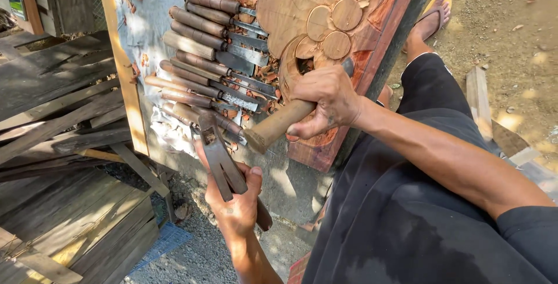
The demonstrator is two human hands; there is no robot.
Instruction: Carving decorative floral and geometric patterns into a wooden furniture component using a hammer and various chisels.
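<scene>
We cannot see the chisel's blade (347, 67) beyond a sliver; the right hand (325, 101) covers where it meets the carved panel (325, 14). The panel runs off the top edge. The hammer's handle end (264, 219) hides behind the left hand (235, 200). The left forearm leaves the bottom edge.

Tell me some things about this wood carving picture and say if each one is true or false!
1. The right hand grips a chisel by its wooden handle. True.
2. The left hand holds a paintbrush. False: it holds a dark mallet.
3. The carved board shows a flower shape. True.
4. The spare chisels stand in a jar. False: they lie in a row on a cloth.
5. The foot wears a sandal. True.
</scene>
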